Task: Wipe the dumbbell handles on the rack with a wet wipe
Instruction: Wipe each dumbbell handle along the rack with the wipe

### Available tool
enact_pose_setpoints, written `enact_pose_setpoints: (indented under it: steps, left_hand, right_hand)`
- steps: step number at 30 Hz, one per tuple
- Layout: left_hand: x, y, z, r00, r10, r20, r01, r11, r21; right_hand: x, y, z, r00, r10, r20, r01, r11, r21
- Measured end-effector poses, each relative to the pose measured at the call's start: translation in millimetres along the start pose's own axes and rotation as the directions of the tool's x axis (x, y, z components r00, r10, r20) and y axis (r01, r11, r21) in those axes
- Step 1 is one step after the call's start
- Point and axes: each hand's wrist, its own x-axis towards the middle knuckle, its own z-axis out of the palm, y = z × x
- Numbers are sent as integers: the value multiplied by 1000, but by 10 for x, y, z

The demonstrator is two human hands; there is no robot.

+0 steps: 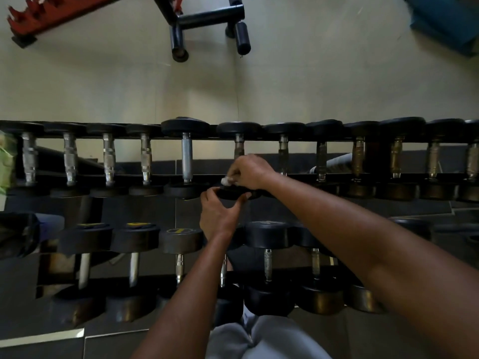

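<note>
A long rack (298, 139) holds two rows of black dumbbells with metal handles. My right hand (250, 172) is closed on a crumpled white wet wipe (226, 181) and presses it against the near end of one upper-row dumbbell's handle (239, 147). My left hand (219, 215) grips the near black head (233, 193) of that same dumbbell, thumb on one side and fingers on the other. Most of this handle is hidden under my right hand.
Other upper-row handles (187, 156) stand to the left and right. Lower-row dumbbells (268, 235) sit under my forearms. A black bench frame (207, 19) and a red toothed bar (49, 14) stand on the pale floor beyond the rack. A blue box (445, 19) is far right.
</note>
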Motion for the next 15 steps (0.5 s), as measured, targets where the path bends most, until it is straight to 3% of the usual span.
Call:
enact_pose_setpoints:
  steps: [3, 5, 9, 15]
  left_hand:
    - [-116, -68, 116, 994, -105, 37, 108, 990, -95]
    - [-157, -102, 209, 964, -246, 104, 263, 941, -212]
    - [-76, -98, 364, 932, -277, 234, 357, 817, -453]
    - [116, -265, 503, 918, -316, 239, 396, 740, -544]
  right_hand:
    - [-153, 187, 97, 960, 249, -131, -156, 858, 490]
    - [-224, 276, 155, 915, 374, -153, -187, 728, 660]
    - [-211, 402, 245, 883, 439, -166, -179, 643, 745]
    - [-6, 414, 158, 888, 409, -209, -126, 654, 746]
